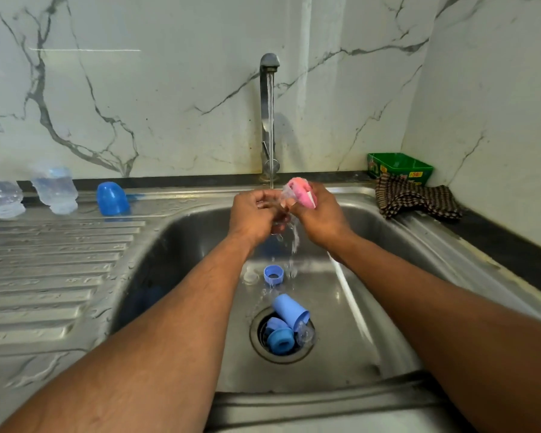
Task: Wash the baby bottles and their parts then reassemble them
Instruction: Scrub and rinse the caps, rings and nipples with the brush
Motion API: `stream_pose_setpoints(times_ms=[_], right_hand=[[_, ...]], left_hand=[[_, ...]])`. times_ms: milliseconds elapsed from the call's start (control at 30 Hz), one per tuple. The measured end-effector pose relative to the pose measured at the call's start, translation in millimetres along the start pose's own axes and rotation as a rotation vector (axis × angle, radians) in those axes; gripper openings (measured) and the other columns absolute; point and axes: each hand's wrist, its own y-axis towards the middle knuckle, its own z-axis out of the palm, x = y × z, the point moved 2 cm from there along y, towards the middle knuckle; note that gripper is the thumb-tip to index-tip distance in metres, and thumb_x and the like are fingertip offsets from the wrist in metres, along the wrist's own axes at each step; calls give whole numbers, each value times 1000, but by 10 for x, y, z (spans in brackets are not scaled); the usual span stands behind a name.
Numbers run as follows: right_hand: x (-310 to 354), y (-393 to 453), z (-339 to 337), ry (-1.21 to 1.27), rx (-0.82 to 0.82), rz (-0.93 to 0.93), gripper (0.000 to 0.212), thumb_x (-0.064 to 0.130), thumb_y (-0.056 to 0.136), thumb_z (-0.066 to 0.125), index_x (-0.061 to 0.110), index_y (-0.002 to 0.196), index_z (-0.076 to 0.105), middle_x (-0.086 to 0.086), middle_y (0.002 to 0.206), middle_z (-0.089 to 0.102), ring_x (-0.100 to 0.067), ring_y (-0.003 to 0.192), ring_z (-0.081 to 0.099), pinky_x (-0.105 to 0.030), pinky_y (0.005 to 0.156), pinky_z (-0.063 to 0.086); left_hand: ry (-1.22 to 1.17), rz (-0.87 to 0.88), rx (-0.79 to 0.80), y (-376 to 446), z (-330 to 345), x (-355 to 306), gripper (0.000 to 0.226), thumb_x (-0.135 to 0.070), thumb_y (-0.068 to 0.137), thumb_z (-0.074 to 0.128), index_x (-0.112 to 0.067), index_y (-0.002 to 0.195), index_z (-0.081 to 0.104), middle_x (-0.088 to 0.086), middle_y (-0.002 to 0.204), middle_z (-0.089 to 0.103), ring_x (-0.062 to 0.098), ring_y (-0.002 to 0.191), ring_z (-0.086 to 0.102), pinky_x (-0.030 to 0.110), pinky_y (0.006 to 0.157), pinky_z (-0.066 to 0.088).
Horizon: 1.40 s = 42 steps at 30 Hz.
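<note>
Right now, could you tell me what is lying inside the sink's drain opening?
In the drain opening lie a dark blue screw ring, a lighter blue piece behind it and a clear teat. A light blue cap leans over the rim. The strainer underneath is covered.

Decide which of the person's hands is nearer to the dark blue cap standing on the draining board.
Left. The left hand is under the tap, on the side toward the dark blue cap. The right hand, gripping a pink sponge, is farther over.

Pink sponge (300, 192) with white edge is seen. Blue: cap (112, 198), ring (273, 274), cup (289, 310), collar (281, 340). Green box (400, 167) is marked with yellow-red labels. Cloth (416, 197) is checked brown-black. Wall (169, 89) is white marble, grey-veined. Sink (169, 245) is steel-grey.
</note>
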Motion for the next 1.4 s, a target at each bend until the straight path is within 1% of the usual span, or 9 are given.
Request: stream_pose_setpoints(times_ms=[133, 233, 333, 500, 700, 833, 1033, 1167, 1400], right_hand=[[116, -26, 41, -216, -44, -110, 41, 30, 89, 69, 17, 126, 61, -8, 119, 66, -26, 106, 62, -33, 84, 49], [152, 38, 50, -256, -95, -54, 39, 48, 82, 68, 21, 110, 70, -3, 102, 72, -24, 94, 67, -32, 77, 52], [182, 76, 18, -221, -201, -15, 56, 66, 69, 70, 22, 102, 71, -1, 94, 73, -22, 88, 68, -31, 72, 53], [139, 94, 24, -158, -96, -155, 57, 50, 78, 77, 31, 125, 50, 4, 115, 64, -19, 98, 60, -29, 78, 44], [142, 138, 149, -122, -39, -192, 28, 37, 89, 68, 34, 117, 63, 5, 110, 70, -20, 98, 65, -36, 84, 54], [83, 156, 103, -157, -87, -101, 39, 46, 86, 68, 26, 119, 69, 1, 111, 72, -20, 101, 66, -37, 88, 54], [90, 151, 55, -110, -202, -52, 40, 42, 76, 79, 20, 108, 71, 0, 96, 71, -20, 86, 65, -29, 72, 49], [66, 181, 99, -38, -115, -55, 39, 35, 78, 78, 22, 114, 71, 2, 107, 73, -19, 99, 67, -28, 83, 50], [167, -76, 69, -242, -65, -75, 58, 67, 68, 75, 21, 104, 75, -1, 97, 75, -20, 89, 69, -29, 73, 51]], left_hand=[[-176, -114, 12, -105, -90, 6, 14, -4, 91, 67, -3, 105, 67, 8, 79, 71, 12, 60, 68, 24, 54, 58], [-249, -137, 11, -105, -62, -4, 6, -8, 96, 61, -5, 98, 67, 7, 78, 70, 10, 60, 67, 22, 55, 57], [-260, -126, 28, -81, -36, -38, 13, -9, 100, 54, -6, 101, 66, 7, 82, 70, 13, 65, 68, 21, 56, 58], [-226, -127, -41, -28, 72, -2, 16, -4, 99, 55, -12, 93, 67, 7, 78, 67, 13, 60, 58, 19, 46, 48], [-255, -156, -69, -18, -4, 40, 8, -16, 96, 64, -10, 94, 69, 1, 70, 66, 9, 48, 42, 20, 44, 37], [-180, -128, -92, -12, 11, 49, 18, -24, 93, 67, -6, 96, 71, 2, 72, 66, 7, 46, 41, 19, 43, 35], [-105, -208, -49, -13, 16, 0, 19, -27, 97, 62, -12, 87, 69, -3, 65, 64, 7, 46, 43, 18, 42, 36], [-127, -233, -56, 12, 46, -18, 18, -25, 96, 64, -15, 81, 65, -2, 65, 59, 8, 43, 36, 18, 42, 29], [-61, -387, -212, -79, -127, -69, 9, -6, 88, 61, -5, 87, 70, 9, 71, 61, 12, 36, 36, 17, 40, 30]])
